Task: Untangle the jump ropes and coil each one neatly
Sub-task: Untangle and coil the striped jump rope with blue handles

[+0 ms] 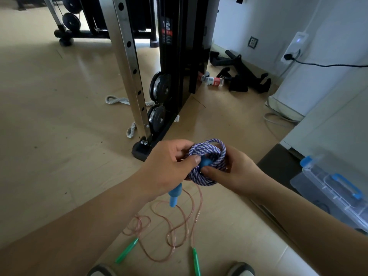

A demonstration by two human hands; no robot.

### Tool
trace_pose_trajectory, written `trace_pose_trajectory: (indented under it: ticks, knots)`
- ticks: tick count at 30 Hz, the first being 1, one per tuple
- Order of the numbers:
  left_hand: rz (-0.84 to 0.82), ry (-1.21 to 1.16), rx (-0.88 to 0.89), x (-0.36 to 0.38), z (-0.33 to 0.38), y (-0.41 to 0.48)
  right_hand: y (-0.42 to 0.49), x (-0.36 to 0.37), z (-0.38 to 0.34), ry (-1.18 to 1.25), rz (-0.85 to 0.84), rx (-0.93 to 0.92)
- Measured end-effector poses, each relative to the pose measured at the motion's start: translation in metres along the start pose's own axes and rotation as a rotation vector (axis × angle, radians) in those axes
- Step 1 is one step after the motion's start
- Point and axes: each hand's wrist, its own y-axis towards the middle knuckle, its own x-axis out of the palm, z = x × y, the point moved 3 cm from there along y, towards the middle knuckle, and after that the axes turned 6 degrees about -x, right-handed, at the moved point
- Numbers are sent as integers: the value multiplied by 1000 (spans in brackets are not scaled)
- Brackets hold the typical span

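A purple-and-white braided jump rope [207,154] is wound into a tight coil held between both hands above the floor. My left hand [169,166] grips the coil's left side, and one blue handle [174,195] sticks down below it. My right hand [235,170] holds the coil's right side, thumb beside the second blue handle [205,162] in the middle. A thin pink jump rope [179,222] lies in loose loops on the floor below, with two green handles [127,250] [196,261] near my feet.
A metal gym rack [131,76] with weight plates [159,86] stands ahead, a grey-white rope [117,100] lying by it. A clear plastic box with blue clasps [336,188] sits at the right. Black grips and a small bottle [213,80] lie by the wall. My shoes [241,269] show at the bottom.
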Motion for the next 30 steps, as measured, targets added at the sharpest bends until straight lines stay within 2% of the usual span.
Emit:
trace_pose_trajectory:
  ticks: [3, 6, 13, 17, 21, 25, 30]
  knots:
    - [-24, 23, 25, 0, -1, 2, -1, -3, -2, 87, 77, -15]
    - [-24, 120, 87, 2, 0, 3, 1, -3, -5, -36, 162, -45]
    - [-23, 189, 151, 9, 1, 3, 4, 1, -7, -123, 158, -71]
    - [-3, 177, 154, 5, 6, 2, 5, -2, -15, -49, 59, -20]
    - [16, 111, 159, -1, 10, 1, -1, -4, -17, 257, -244, 120]
    - [8, 158, 169, -2, 11, -1, 2, -7, -11, 193, -204, 135]
    - [11, 195, 178, 2, 9, 1, 2, -8, -8, -2, -190, 137]
